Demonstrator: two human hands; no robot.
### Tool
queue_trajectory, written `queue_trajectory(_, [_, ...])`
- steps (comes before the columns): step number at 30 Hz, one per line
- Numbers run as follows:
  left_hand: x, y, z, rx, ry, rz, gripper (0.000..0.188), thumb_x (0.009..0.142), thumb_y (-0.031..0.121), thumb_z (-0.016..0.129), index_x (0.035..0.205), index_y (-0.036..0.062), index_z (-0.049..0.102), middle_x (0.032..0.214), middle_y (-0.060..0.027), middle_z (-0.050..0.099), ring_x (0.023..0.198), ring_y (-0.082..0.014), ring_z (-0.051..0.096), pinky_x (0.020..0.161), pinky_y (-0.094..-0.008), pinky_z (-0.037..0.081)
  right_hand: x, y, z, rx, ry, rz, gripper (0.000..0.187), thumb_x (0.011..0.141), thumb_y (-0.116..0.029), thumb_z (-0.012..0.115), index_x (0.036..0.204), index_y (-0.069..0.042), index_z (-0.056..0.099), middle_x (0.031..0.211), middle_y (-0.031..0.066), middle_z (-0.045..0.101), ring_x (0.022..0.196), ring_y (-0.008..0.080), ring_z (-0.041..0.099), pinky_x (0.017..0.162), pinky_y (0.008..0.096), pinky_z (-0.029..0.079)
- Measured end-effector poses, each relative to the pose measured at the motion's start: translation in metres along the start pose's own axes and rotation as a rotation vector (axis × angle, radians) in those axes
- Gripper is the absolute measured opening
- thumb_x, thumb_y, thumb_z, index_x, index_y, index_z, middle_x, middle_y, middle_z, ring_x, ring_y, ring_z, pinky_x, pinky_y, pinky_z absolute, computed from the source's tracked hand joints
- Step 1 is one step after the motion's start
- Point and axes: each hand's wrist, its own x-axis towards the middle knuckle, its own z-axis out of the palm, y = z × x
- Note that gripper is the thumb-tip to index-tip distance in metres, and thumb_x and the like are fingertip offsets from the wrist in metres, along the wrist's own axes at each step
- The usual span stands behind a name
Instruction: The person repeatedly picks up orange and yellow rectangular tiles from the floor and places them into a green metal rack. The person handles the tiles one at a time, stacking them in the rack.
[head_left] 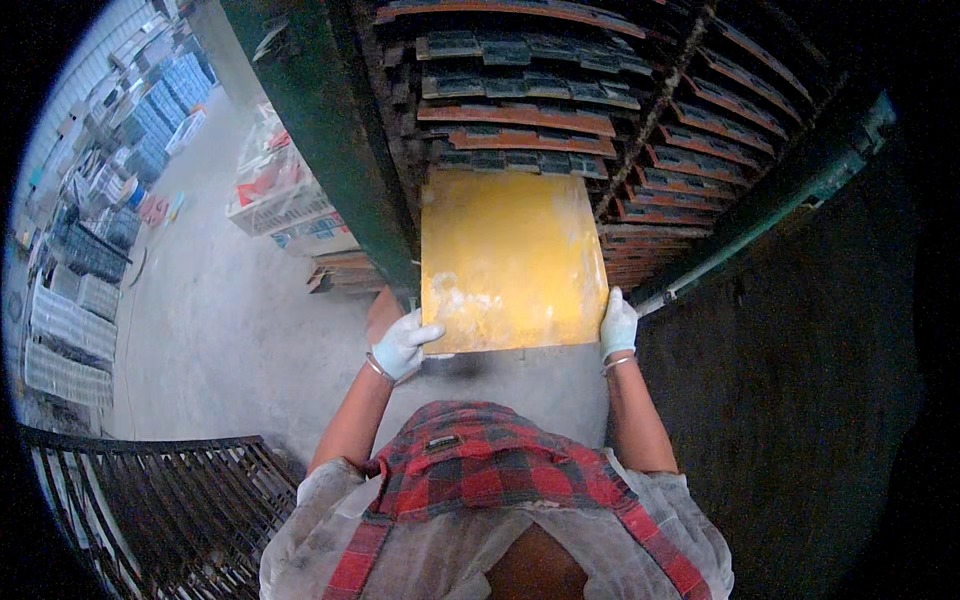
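Left hand (402, 345) and right hand (619, 326) grip a yellow board (515, 260) at a green rack (325, 125) holding black and reddish flat pieces (520, 88).

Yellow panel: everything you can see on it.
The yellow panel is a flat, roughly square sheet, smooth-looking; whether metal or plastic, I can't tell. Whitish scuffs and smears mark its face, most heavily toward the near left. The gloved left hand grips its near left corner, thumb on top; the gloved right hand holds its right edge near the other near corner. Its far edge reaches the layered dark and reddish pieces; contact there is unclear. Its underside is hidden.
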Motion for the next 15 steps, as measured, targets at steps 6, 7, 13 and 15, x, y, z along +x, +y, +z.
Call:
queue_trajectory(6, [0.062, 0.031, -0.008, 0.000, 0.264, 0.085, 0.041, 0.075, 0.021, 0.052, 0.110, 0.0043, 0.040, 0.102, -0.0073, 0.050, 0.087, -0.0176, 0.052, 0.065, -0.0304, 0.047, 0.088, -0.001, 0.031, -0.067, -0.029, -0.039, 0.043, 0.080, -0.034, 0.037, 0.073, 0.006, 0.053, 0.068, 0.0193, 0.056, 0.059, 0.0292, 0.053, 0.058, 0.0365, 0.040])
queue_trajectory(7, [0.075, 0.035, -0.011, -0.015, 0.321, 0.112, 0.038, 0.075, 0.021, 0.051, 0.108, 0.0041, 0.042, 0.099, -0.0072, 0.051, 0.085, -0.0180, 0.053, 0.063, -0.0307, 0.047, 0.101, -0.005, 0.038, 0.075, -0.024, 0.072, 0.043, 0.080, -0.035, 0.038, 0.075, 0.004, 0.053, 0.069, 0.0175, 0.057, 0.060, 0.0268, 0.054, 0.056, 0.0347, 0.041])
queue_trajectory(13, [0.098, 0.033, -0.030, -0.169, 0.397, 0.207, 0.032, 0.078, 0.017, 0.047, 0.106, 0.0026, 0.042, 0.099, -0.0096, 0.050, 0.085, -0.0207, 0.053, 0.063, -0.0313, 0.047, 0.076, -0.043, 0.022, 1.237, -0.502, 0.464, 0.033, 0.076, -0.030, 0.051, 0.096, -0.004, 0.050, 0.084, 0.0071, 0.057, 0.063, 0.0156, 0.056, 0.054, 0.0272, 0.046])
queue_trajectory(15, [0.089, 0.030, -0.024, -0.122, 0.351, 0.228, 0.034, 0.079, 0.014, 0.046, 0.110, 0.0019, 0.038, 0.103, -0.0107, 0.049, 0.088, -0.0218, 0.052, 0.066, -0.0309, 0.047, 0.062, -0.027, 0.024, 1.229, -0.593, 0.418, 0.035, 0.076, -0.025, 0.052, 0.102, -0.003, 0.045, 0.088, 0.0083, 0.055, 0.067, 0.0171, 0.056, 0.060, 0.0273, 0.048])
